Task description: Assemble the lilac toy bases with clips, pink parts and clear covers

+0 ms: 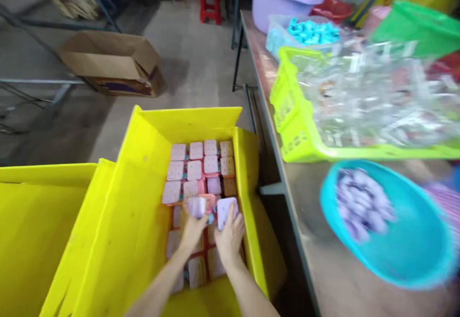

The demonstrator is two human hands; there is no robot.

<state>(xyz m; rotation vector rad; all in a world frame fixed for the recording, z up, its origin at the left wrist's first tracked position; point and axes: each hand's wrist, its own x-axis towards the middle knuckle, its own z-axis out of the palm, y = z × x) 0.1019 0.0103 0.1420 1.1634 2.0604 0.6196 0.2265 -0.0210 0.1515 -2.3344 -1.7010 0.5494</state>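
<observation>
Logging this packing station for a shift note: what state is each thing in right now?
yellow box: flaps open, partly filled with rows of pink packs
left hand: holds a pale purple pack inside the box
right hand: holds another pale purple pack
cardboard box: open, on the floor
green basket: full of clear plastic pieces
teal bowl: tilted, holding purple pieces

Pale lilac pieces: two small, flat, rounded-square items, one [197, 206] held in the left hand [192, 230], the other [226, 210] in the right hand [230, 235].
Position: both are held just above the packed rows inside the yellow box [143, 202], near its right wall.
Detail: blurred; surface markings cannot be made out.
</observation>
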